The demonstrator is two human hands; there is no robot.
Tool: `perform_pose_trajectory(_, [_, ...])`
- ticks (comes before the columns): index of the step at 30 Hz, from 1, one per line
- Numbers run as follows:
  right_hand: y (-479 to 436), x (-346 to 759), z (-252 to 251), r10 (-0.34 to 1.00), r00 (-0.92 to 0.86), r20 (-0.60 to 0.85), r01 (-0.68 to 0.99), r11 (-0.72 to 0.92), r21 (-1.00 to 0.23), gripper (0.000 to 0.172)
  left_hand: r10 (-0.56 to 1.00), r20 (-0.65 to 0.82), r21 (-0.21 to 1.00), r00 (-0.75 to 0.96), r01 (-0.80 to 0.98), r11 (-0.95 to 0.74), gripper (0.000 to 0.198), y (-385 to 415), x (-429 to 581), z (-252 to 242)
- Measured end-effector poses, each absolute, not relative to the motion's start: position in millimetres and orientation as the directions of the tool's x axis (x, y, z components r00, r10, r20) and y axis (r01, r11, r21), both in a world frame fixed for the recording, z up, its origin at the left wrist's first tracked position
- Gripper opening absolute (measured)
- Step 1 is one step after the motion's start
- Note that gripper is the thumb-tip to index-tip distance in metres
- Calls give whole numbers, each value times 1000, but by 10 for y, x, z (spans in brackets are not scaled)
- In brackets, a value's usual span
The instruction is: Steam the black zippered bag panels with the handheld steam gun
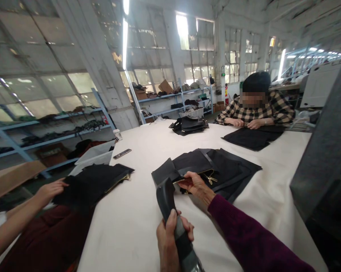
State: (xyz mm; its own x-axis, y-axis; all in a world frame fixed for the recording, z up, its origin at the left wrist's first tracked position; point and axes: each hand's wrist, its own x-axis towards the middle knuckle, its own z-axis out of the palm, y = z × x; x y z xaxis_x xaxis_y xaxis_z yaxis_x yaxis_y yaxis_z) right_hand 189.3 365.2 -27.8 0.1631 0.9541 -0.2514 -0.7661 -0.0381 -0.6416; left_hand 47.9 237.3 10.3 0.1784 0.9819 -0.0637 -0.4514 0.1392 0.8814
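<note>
Wrapped in my left hand [169, 236] is a black hand-held tool [165, 196] with a curved, blunt head and a grey section at the grip; its exact kind is unclear. The head touches or nearly touches the near left corner of a stack of black fabric pieces [233, 170]. My right hand [196, 187], in a purple sleeve, pinches the near edge of the top black fabric piece [187, 164], by its gold zipper. Gold zipper pulls [211, 179] lie just beyond my fingers. The fingertips are partly hidden under the edge.
On the white-covered table [127, 219] stand another black fabric stack [189, 124] and a dark flat bar [122, 153]. At left, a co-worker's hand [50, 190] holds a black zippered piece [95, 183]. Opposite, a person in checks [255, 109] handles black fabric [251, 138]. A grey post [319, 151] rises right.
</note>
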Motion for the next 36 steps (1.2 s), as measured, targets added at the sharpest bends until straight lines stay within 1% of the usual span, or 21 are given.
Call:
perform_pose_trajectory(3, [3578,1879,-278,952,140,-272,-749,-78,-658,8,982,-48,870,183,-475,131,26,2354,479,117])
perform_pose_trajectory(7, [3548,1828,-287,949,154,-274,-719,-82,-690,10,981,-45,854,188,-503,135,25,2369,479,76])
perform_pose_trajectory(12, [3556,1817,-281,961,138,-239,-716,-70,-695,11,973,-41,862,226,-484,149,27,2390,474,36])
perform_pose_trajectory(17, [3610,1830,-317,971,109,-214,-727,-69,-684,11,949,-75,866,308,-452,215,36,2423,501,-58])
perform_pose_trajectory(22, [3611,1832,-325,984,66,-167,-732,-66,-678,14,956,-88,878,281,-431,207,30,2383,541,-55])
perform_pose_trajectory(27, [3569,1840,-288,992,26,-121,-745,-61,-664,14,962,-93,879,257,-433,200,30,2387,546,-30])
perform_pose_trajectory(31, [3593,1858,-289,992,28,-122,-769,-57,-637,14,959,-77,860,272,-468,202,30,2396,551,-45])
perform_pose_trajectory(36, [3640,1888,-301,988,49,-145,-787,-52,-615,14,968,-74,858,239,-480,184,30,2408,501,-26])
